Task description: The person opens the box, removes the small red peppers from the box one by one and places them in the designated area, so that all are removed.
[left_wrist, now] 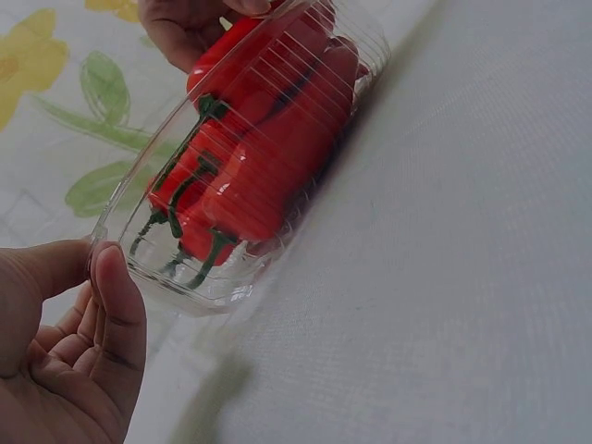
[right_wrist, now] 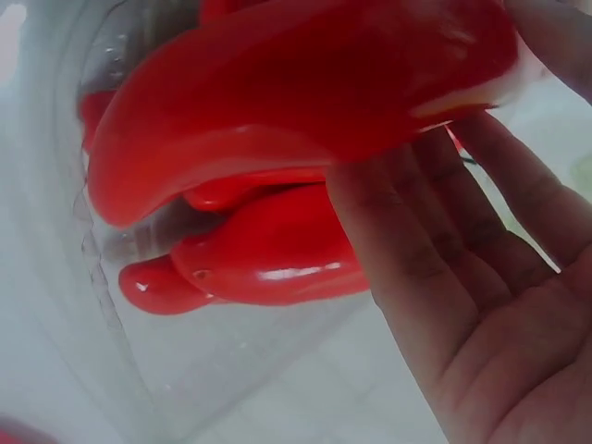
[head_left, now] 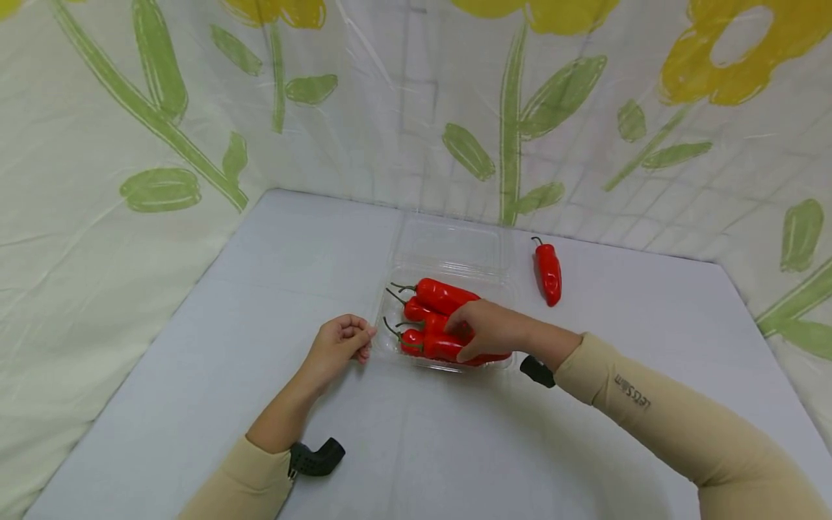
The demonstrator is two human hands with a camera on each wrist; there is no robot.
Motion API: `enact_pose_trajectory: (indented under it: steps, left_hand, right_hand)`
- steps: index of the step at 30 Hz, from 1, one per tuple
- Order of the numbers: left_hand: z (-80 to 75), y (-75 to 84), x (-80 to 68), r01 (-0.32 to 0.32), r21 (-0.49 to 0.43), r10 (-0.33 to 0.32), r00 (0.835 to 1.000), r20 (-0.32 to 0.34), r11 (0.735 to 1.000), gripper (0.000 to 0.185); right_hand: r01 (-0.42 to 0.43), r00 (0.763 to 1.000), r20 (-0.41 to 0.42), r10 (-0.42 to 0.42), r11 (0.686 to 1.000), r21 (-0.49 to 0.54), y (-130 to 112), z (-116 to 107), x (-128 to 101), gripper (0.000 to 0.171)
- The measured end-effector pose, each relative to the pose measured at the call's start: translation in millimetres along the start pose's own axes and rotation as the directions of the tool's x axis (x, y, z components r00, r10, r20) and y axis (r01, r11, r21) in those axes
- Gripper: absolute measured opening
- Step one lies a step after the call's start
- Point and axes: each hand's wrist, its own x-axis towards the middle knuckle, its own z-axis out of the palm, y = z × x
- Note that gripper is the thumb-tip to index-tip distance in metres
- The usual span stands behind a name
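Observation:
My left hand [head_left: 340,341] pinches the left rim of a clear plastic clamshell box [left_wrist: 239,298] between thumb and forefinger. Several shiny red peppers with green stems lie side by side in the box, stems toward the left. At the box's front right, my right hand [head_left: 489,328] holds one red pepper [right_wrist: 305,88], thumb on one side and fingers on the other. That pepper lies over other peppers [right_wrist: 287,245] in the right wrist view. The head view shows its stem end pointing left, while the right hand covers part of its body.
The box's clear lid [head_left: 451,245] lies folded back toward the far edge of the white table [head_left: 312,253]. One more red pepper [head_left: 549,274] rests on the table at the back right. A flower-print curtain [head_left: 370,108] hangs behind the table.

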Motion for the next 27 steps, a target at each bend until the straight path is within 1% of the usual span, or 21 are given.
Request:
enact_pose_trajectory:
  steps: [6, 10, 20, 27]
  left_hand:
    - [0.1, 0.7, -0.3, 0.006, -0.002, -0.006, 1.0, 0.002, 1.0, 0.018]
    - [-0.1, 1.1, -0.2, 0.006, -0.002, -0.006, 1.0, 0.002, 1.0, 0.018]
    - [-0.2, 2.5, 1.2, -0.004, -0.002, 0.004, 1.0, 0.005, 1.0, 0.018]
    - [-0.6, 0.5, -0.7, 0.016, 0.005, -0.016, 1.0, 0.002, 1.0, 0.017]
  right_hand:
    - [0.009, 1.0, -0.001, -0.009, 1.0, -0.024, -1, 1, 1, 0.045]
    - [0.042, 0.999, 0.006, -0.042, 0.998, -0.038, -1, 2, 1, 0.043]
    - [0.068, 0.997, 0.024, -0.068, 0.998, -0.001, 9, 4, 1, 0.045]
    - [0.108, 0.993, 0.045, -0.108, 0.994, -0.007, 10, 6, -2, 0.047]
